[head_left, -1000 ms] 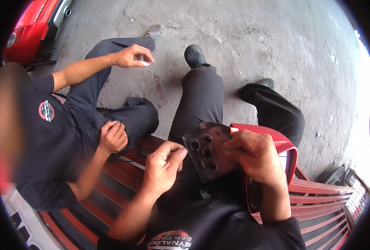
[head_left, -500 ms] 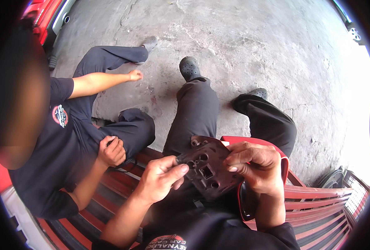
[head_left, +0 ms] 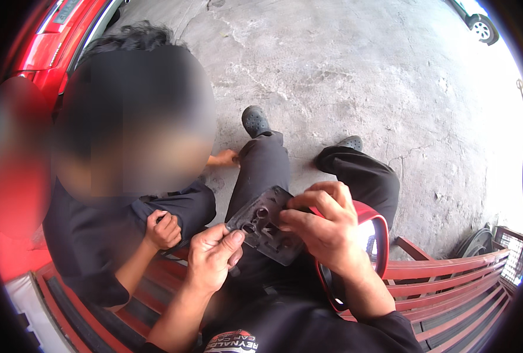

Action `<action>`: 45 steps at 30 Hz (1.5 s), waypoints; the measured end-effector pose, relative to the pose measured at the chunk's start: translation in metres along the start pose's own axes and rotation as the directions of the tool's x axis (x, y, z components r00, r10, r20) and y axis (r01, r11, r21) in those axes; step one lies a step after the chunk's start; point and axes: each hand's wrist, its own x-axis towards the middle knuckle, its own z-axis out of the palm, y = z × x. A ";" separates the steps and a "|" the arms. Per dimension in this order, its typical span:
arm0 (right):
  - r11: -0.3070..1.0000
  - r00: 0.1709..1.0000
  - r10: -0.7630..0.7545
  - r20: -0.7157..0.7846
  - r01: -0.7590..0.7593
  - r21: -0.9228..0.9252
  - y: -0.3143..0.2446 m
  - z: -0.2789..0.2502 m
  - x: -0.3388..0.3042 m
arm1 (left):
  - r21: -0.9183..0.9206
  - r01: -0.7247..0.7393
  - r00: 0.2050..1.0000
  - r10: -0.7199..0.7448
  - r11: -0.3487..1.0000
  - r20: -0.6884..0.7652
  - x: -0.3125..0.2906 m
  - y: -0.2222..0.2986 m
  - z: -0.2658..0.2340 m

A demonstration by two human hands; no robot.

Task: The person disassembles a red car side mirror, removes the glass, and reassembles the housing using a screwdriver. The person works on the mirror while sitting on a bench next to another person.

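A dark plastic plate, squarish with round holes and moulded recesses, is held tilted above my lap. My left hand pinches its left corner between thumb and fingers. On the opposite side, my right hand has its curled fingers closed on the plate's upper right edge, hiding part of it. A red-shelled car side mirror lies at my right side, partly behind my right hand and forearm; some of its glass shows below the wrist.
I sit on a red slatted bench. Close on my left a co-worker leans forward, one fist on the lap. A red vehicle stands at the far left, a car wheel at the far right. Cracked concrete floor lies ahead.
The co-worker has leaned in toward me, the head now covering more of the left. The plate has shifted slightly left in my hands and turned. More mirror glass shows beside my right hand.
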 end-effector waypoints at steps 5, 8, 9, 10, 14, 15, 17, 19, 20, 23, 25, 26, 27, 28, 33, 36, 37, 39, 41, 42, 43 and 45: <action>0.992 0.992 0.124 -0.037 -0.123 0.029 0.003 -0.003 -0.002 | -0.089 0.030 1.000 -0.029 0.996 0.007 0.009 -0.001 0.003; 0.899 0.934 0.346 -0.093 -0.301 0.317 0.014 -0.010 -0.009 | -0.135 0.061 0.998 -0.063 0.989 -0.004 0.014 0.001 0.005; 0.797 0.913 0.408 -0.015 -0.348 0.493 0.027 -0.010 -0.017 | -0.156 0.056 0.998 -0.057 0.986 -0.003 0.016 0.002 0.007; 0.608 0.869 0.492 0.055 -0.388 0.693 0.028 -0.008 -0.019 | -0.178 0.053 0.999 -0.054 0.983 0.003 0.018 0.002 0.009; -0.146 0.799 0.439 0.410 -0.387 0.910 0.026 -0.002 -0.022 | -0.305 0.060 0.998 -0.058 0.951 0.016 0.024 0.017 0.023; -0.224 0.801 0.379 0.465 -0.408 0.885 0.025 0.000 -0.022 | -0.315 0.069 0.998 -0.065 0.947 0.025 0.027 0.023 0.027; -0.301 0.789 0.253 0.559 -0.485 0.821 0.029 0.006 -0.027 | -0.337 0.085 0.996 -0.077 0.938 0.036 0.033 0.038 0.037; -0.022 0.839 -0.030 0.544 -0.545 0.838 0.042 0.008 -0.031 | -0.360 0.089 0.996 -0.076 0.928 0.051 0.042 0.053 0.053; 0.033 0.794 0.016 0.608 -0.608 0.793 0.037 0.007 -0.032 | -0.363 0.083 0.996 -0.065 0.928 0.063 0.049 0.058 0.063; 0.394 0.765 0.112 0.634 -0.620 0.678 0.024 0.013 -0.031 | -0.394 0.060 0.995 -0.022 0.917 0.102 0.067 0.063 0.084; 0.586 0.710 0.174 0.683 -0.632 0.508 0.029 0.005 -0.028 | -0.352 0.132 0.982 -0.075 0.927 0.171 0.080 0.066 0.087; 0.588 0.737 0.162 0.656 -0.606 0.536 0.035 0.009 -0.028 | -0.353 0.103 0.986 -0.048 0.930 0.161 0.089 0.067 0.089; 0.582 0.754 0.169 0.634 -0.596 0.553 0.040 0.013 -0.035 | -0.356 0.096 0.986 -0.040 0.929 0.162 0.099 0.063 0.093; 0.576 0.770 0.178 0.612 -0.586 0.570 0.043 0.016 -0.040 | -0.373 0.096 0.988 -0.043 0.923 0.148 0.109 0.064 0.092; 0.504 0.730 0.291 0.618 -0.666 0.550 0.056 0.010 -0.030 | -0.403 0.074 0.970 0.028 0.912 0.241 0.149 0.057 0.085; 0.372 0.771 0.298 0.564 -0.637 0.675 0.063 0.013 -0.032 | -0.423 -0.018 0.974 0.112 0.906 0.199 0.163 0.047 0.082; 0.334 0.797 0.295 0.527 -0.603 0.725 0.067 0.014 -0.031 | -0.462 -0.076 0.963 0.186 0.883 0.196 0.174 0.043 0.077; 0.261 0.832 0.333 0.445 -0.534 0.804 0.070 0.021 -0.036 | -0.517 -0.055 0.957 0.193 0.854 0.218 0.190 0.040 0.067; 0.327 0.851 0.329 0.410 -0.509 0.796 0.078 0.016 -0.037 | -0.525 -0.126 0.959 0.239 0.841 0.152 0.210 0.032 0.059; 0.360 0.860 0.328 0.390 -0.496 0.790 0.080 0.016 -0.038 | -0.527 -0.158 0.958 0.259 0.835 0.123 0.223 0.026 0.054; 0.237 0.893 0.369 0.258 -0.359 0.903 0.082 0.026 -0.042 | -0.536 -0.163 0.957 0.264 0.828 0.117 0.240 0.015 0.049; 0.253 0.920 0.342 0.189 -0.284 0.925 0.092 0.020 -0.034 | -0.521 -0.237 0.960 0.278 0.820 0.000 0.275 -0.016 0.024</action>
